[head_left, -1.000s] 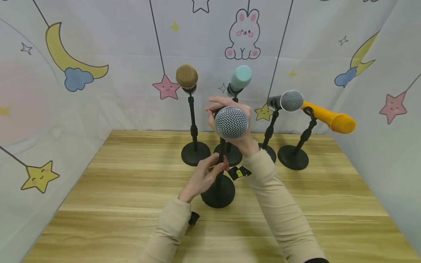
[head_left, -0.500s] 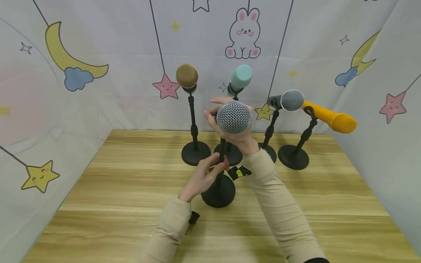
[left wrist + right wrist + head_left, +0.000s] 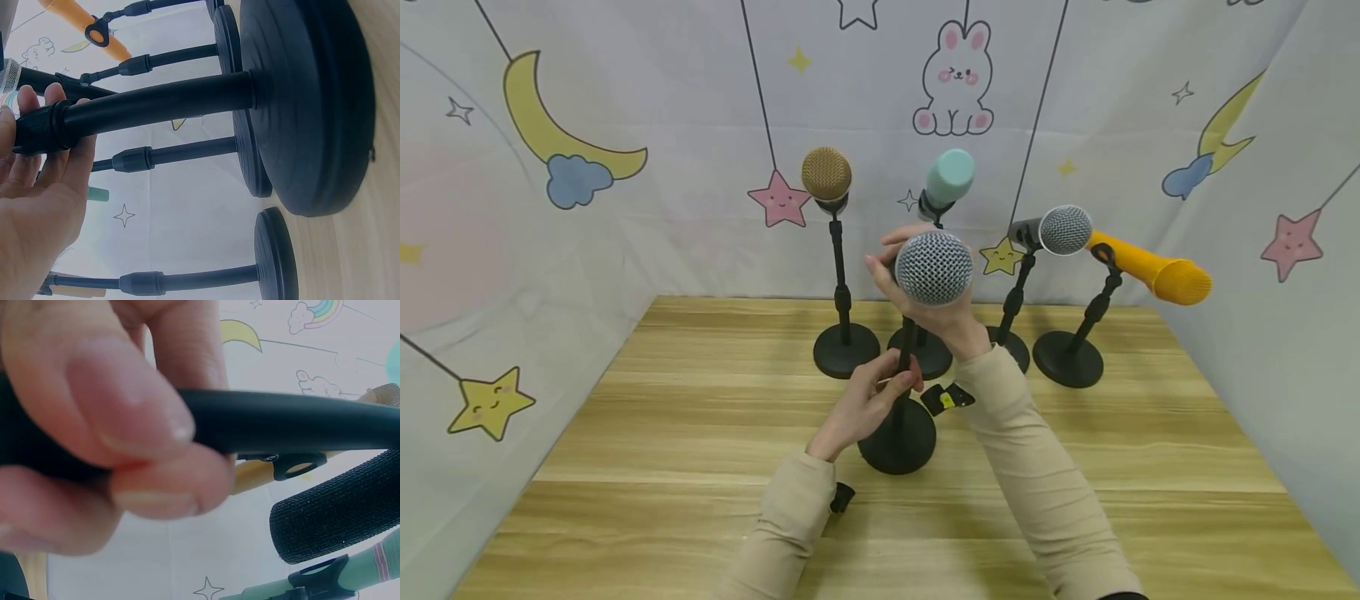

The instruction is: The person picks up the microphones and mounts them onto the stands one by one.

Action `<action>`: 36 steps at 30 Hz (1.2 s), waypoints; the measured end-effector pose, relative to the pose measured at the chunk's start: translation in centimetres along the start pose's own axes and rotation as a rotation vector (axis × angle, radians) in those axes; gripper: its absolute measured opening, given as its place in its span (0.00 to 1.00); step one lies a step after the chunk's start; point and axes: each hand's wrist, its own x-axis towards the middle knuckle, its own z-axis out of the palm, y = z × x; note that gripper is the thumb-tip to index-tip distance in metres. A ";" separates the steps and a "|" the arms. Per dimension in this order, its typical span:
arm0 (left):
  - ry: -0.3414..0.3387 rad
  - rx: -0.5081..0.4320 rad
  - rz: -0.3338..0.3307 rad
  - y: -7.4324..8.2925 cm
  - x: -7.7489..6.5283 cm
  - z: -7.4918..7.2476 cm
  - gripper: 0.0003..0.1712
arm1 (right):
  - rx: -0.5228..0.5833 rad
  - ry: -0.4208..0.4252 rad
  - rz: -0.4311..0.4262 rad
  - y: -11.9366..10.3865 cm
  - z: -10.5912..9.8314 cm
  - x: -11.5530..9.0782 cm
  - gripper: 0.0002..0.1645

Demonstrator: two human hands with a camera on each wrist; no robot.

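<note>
A microphone with a silver mesh head [image 3: 934,268] stands tilted towards me atop a black table stand, whose round base [image 3: 897,446] rests on the table. My left hand [image 3: 871,400] grips the stand's pole; in the left wrist view its fingers wrap the black collar [image 3: 44,128] at the pole's upper end. Behind the mesh head, my right hand [image 3: 951,321] holds the microphone, whose head covers part of the fingers. Up close in the right wrist view, the thumb and fingertips [image 3: 150,431] pinch a smooth black shaft [image 3: 287,419].
Behind stand several stands with microphones: gold [image 3: 826,175], mint [image 3: 951,175], silver-headed [image 3: 1065,230] and orange [image 3: 1150,267]. A black strap piece with a yellow mark [image 3: 947,398] shows beside the right sleeve. White printed cloth [image 3: 700,167] surrounds the wooden table [image 3: 662,417].
The mesh head has shifted slightly up and to the right, and my right fingers have moved a little around it. The left hand and the stand's base have stayed in place.
</note>
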 end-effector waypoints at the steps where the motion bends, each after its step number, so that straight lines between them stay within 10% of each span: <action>1: 0.000 0.003 0.000 0.0 0.0 0.0 0.08 | 0.013 -0.007 0.017 0.0 0.0 -0.1 0.15; 20: -0.012 -0.006 -0.022 -0.2 -0.2 0.0 0.09 | -0.045 -0.124 0.216 -1.9 -1.6 -2.1 0.28; 36: -0.031 -0.004 0.000 -0.4 -0.2 -0.5 0.09 | 0.178 0.056 0.323 -1.2 -3.0 -7.4 0.48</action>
